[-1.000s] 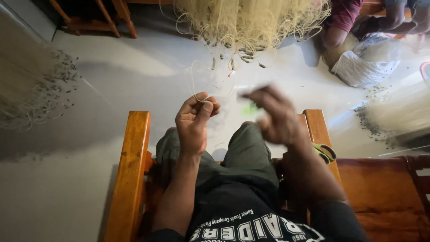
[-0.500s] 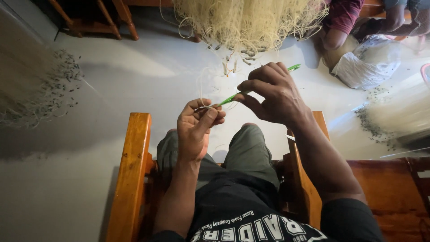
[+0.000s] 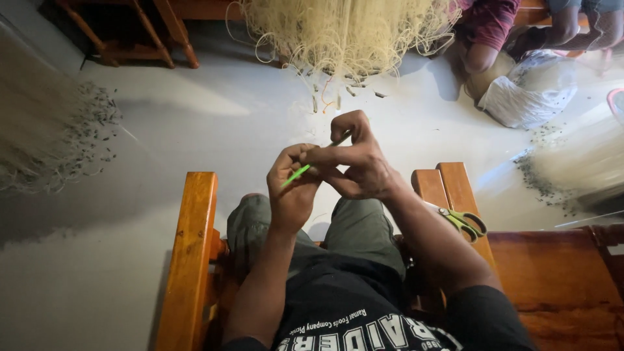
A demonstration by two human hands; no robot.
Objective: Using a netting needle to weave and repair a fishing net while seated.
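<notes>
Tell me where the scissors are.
In the head view, the green-handled scissors lie on the wooden armrest at the person's right, just beside the right forearm.

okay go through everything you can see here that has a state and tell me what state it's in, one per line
left hand: closed around the near end of the green tool
right hand: fingers pinching the green tool, touching the left hand
green tool: held tilted between both hands
scissors: closed, lying flat on the right armrest
fishing net: bunched in a heap on the floor
white bag: crumpled on the floor

Pale floor point(image 3: 195, 130) carries heaped fishing net point(image 3: 344, 32) and a white bag point(image 3: 526, 91).
</notes>
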